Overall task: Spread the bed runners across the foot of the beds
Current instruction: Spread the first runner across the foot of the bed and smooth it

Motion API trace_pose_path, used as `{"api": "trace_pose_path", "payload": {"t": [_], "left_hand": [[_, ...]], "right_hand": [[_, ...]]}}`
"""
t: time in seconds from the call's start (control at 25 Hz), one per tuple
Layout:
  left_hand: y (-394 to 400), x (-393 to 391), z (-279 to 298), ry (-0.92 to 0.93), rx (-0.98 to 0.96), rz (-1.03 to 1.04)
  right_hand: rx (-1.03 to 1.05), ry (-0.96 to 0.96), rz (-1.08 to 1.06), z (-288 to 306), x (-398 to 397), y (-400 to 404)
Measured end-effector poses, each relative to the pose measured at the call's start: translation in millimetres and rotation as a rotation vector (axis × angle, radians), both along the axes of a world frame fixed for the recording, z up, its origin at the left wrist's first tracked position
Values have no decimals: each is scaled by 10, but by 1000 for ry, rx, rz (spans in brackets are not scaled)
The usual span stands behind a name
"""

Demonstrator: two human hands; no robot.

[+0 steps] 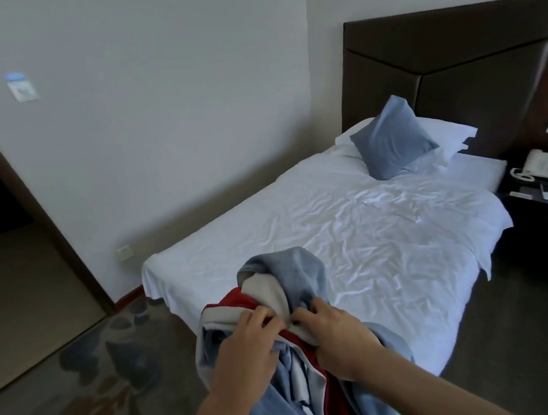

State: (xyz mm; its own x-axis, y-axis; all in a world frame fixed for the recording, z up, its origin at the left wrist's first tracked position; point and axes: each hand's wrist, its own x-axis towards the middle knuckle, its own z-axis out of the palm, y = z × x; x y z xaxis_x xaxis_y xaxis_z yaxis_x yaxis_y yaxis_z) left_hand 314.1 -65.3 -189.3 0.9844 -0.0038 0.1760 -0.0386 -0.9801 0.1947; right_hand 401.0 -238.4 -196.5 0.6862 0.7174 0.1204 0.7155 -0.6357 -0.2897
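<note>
Right now both hands are closed on a bunched-up bed runner (285,281), a heap of blue-grey, pale grey and red cloth held up in front of the person at the near corner of the bed (355,232). The left hand (248,345) has its fingers curled tight, pinching a pale grey fold next to a red band. The right hand (336,334) sits just beside it, fingers likewise bent in and clamped on the same pale fold, so the two sets of knuckles nearly touch. Neither hand is spread; both are gripping cloth.

From the hands the runner rises in a rumpled hump of blue-grey fabric over the foot of the bed, and the rest hangs down past the wrists toward the bottom edge of the view. It is not laid flat anywhere.

On the bed lies a wrinkled white sheet, bare at the foot. At the far end a blue cushion (392,139) leans tilted against white pillows (443,138) before a dark headboard (455,64). To the right stands a dark nightstand (541,202) with a white telephone (540,167) on it. Patterned carpet (97,384) covers the floor at the left.
</note>
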Motion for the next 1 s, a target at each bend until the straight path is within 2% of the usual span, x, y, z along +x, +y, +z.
{"api": "trace_pose_path", "payload": {"t": [0.36, 0.68, 0.88, 1.0], "left_hand": [[1676, 1843, -42, -10, 58, -90], [2770, 3469, -257, -12, -1, -377], [3071, 4303, -383, 48, -14, -632], [3051, 4684, -502, 78, -22, -721]], "right_hand": [[8, 76, -111, -109, 1633, 1607], [-6, 87, -407, -305, 2728, 2600], [-10, 165, -669, -394, 3077, 2953], [-21, 196, -749, -485, 3305, 2954]]}}
